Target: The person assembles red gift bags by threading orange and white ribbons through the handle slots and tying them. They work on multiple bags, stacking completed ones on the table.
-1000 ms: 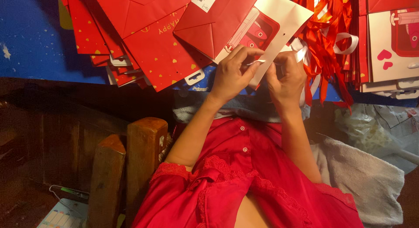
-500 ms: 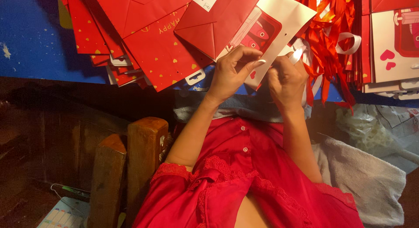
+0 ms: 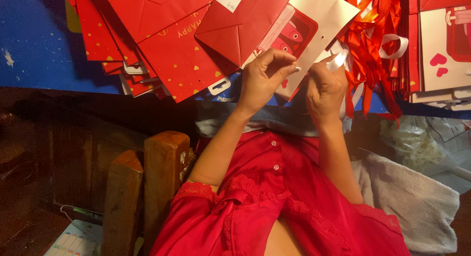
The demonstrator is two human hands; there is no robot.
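A flat red and white paper gift bag (image 3: 274, 25) lies in front of me on a blue surface. My left hand (image 3: 265, 79) pinches the bag's lower edge between thumb and fingers. My right hand (image 3: 325, 87) is closed around a white ribbon (image 3: 337, 60) at the same edge of the bag. Both forearms reach up from my red blouse.
A heap of flat red gift bags with gold hearts (image 3: 162, 45) lies to the left. A tangle of red ribbons (image 3: 373, 40) sits to the right, beside a stack of white bags with red hearts (image 3: 441, 50). Wooden chair posts (image 3: 147, 187) stand at lower left, a grey towel (image 3: 412, 197) at lower right.
Both hands have stayed at the bag's edge. The left fingers have shifted their pinch a little and the right hand has worked the white ribbon closer to the bag.
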